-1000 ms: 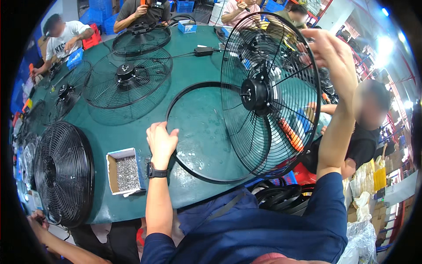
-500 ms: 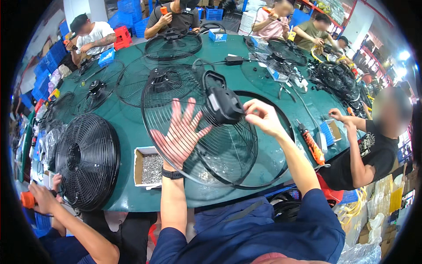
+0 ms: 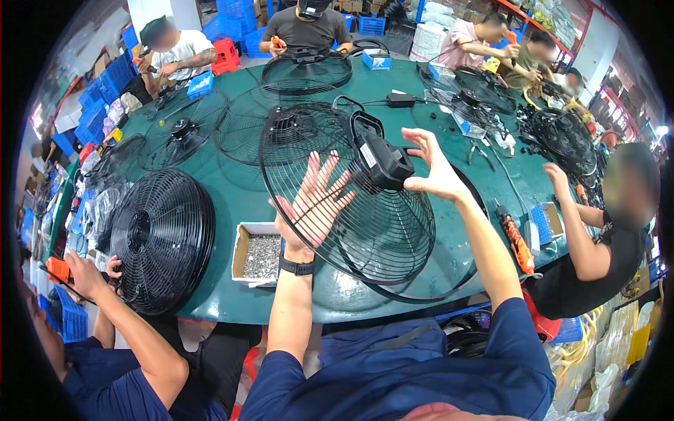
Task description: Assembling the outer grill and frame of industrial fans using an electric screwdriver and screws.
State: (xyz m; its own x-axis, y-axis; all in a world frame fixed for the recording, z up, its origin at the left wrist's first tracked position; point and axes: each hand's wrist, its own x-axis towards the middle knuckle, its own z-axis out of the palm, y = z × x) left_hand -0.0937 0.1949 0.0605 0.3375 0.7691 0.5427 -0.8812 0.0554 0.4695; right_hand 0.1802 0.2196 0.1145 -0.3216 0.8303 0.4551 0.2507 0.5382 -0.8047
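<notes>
A black wire fan grille with a black motor housing at its centre stands tilted in front of me. My left hand is spread flat behind the grille's left side, its palm and fingers showing through the wires, with a dark watch on the wrist. Just right of the housing, my right hand is raised with thumb and fingers apart and nothing visible between them. Part of a black hoop shows beneath the grille on the green table.
An open box of small metal parts sits near my left wrist. Left of it, black grilles are stacked. An orange powered screwdriver and pliers lie to the right. Co-workers sit around the table, with more fan grilles before them.
My right hand has come off the motor housing, and its fingers have spread. My left hand stays spread behind the grille. The whole view has shifted, so the scene sits further right.
</notes>
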